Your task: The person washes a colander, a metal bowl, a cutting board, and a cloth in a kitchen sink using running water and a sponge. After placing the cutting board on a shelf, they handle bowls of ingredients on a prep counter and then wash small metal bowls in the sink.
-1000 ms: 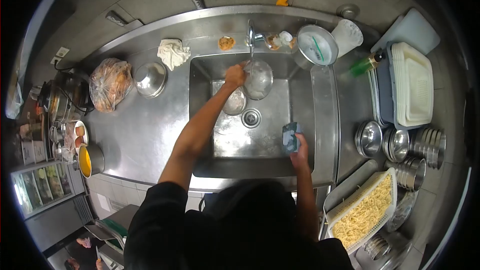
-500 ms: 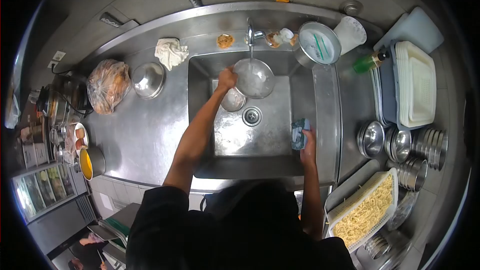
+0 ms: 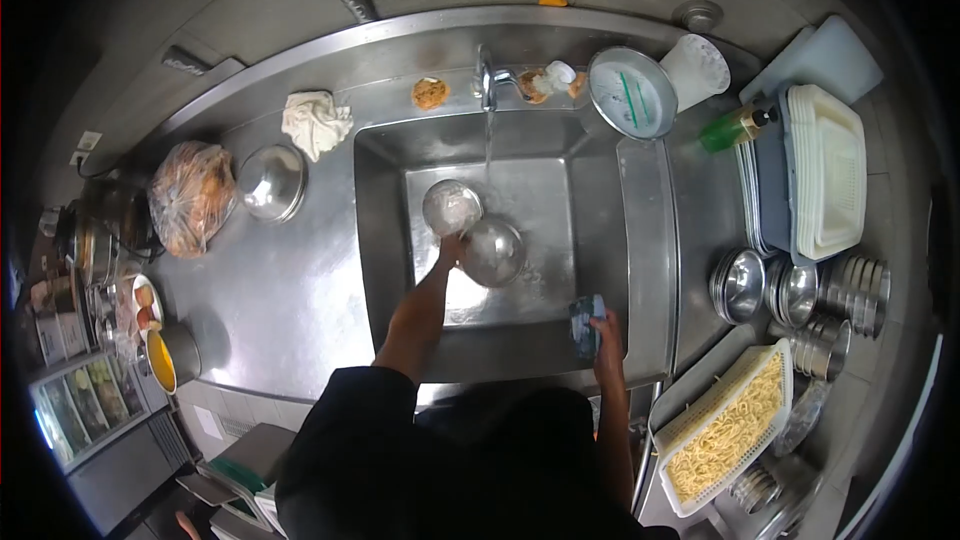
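Observation:
A round metal bowl (image 3: 495,252) is gripped at its left rim by my left hand (image 3: 453,249), low over the sink floor. Just up and left of it, a smaller metal bowl (image 3: 452,207) rests in the sink (image 3: 545,325). My right hand (image 3: 606,332) holds a blue-grey sponge (image 3: 586,327) over the sink's lower right part. Water runs from the faucet (image 3: 486,80) into the sink, away from the held bowl. The sink drain does not show; the held bowl seems to cover it.
Left are a metal lid (image 3: 271,183), a white cloth (image 3: 317,124) and a bagged item (image 3: 190,198). Behind right stand a large bowl (image 3: 632,93) and green bottle (image 3: 735,129). Stacked bowls (image 3: 740,285), white baskets (image 3: 828,170) and a noodle basket (image 3: 725,435) are right.
My left hand has brought the bowl from under the running water down toward me. The sponge in my right hand has moved slightly nearer to me. The whole view has shifted a little.

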Action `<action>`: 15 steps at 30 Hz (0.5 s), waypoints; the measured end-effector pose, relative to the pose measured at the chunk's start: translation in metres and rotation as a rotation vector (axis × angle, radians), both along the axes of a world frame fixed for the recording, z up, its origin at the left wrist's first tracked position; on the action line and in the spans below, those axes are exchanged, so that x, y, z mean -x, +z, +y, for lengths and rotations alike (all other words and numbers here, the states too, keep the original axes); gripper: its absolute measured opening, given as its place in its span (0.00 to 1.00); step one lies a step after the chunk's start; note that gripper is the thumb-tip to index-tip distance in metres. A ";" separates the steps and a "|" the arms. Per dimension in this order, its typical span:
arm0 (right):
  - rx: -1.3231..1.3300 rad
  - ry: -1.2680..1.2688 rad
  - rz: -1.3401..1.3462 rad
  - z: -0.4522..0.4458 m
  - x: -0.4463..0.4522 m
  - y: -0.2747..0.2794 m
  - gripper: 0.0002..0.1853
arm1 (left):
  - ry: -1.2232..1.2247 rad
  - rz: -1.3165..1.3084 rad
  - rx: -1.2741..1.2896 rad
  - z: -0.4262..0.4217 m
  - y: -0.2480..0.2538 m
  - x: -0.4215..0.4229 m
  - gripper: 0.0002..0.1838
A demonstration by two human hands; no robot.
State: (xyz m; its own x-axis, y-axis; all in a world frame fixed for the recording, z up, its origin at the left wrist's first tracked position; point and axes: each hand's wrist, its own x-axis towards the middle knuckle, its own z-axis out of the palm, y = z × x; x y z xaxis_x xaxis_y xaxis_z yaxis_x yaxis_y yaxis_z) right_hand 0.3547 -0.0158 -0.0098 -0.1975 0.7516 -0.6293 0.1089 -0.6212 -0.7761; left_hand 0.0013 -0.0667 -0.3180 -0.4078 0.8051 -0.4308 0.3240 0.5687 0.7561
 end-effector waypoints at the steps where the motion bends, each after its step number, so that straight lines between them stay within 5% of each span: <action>1: 0.000 0.001 0.003 -0.002 -0.005 0.001 0.24 | -0.134 0.150 0.044 0.000 0.004 -0.007 0.18; 5: -0.031 0.023 -0.055 -0.009 -0.023 -0.005 0.22 | -0.380 0.324 0.302 0.035 0.102 -0.034 0.18; 11: -0.025 0.026 -0.085 -0.018 -0.035 -0.002 0.22 | -0.383 0.202 0.209 0.103 0.020 -0.013 0.19; 15: 0.004 0.013 -0.116 -0.025 -0.030 0.009 0.21 | -0.409 0.283 0.119 0.140 0.027 -0.004 0.20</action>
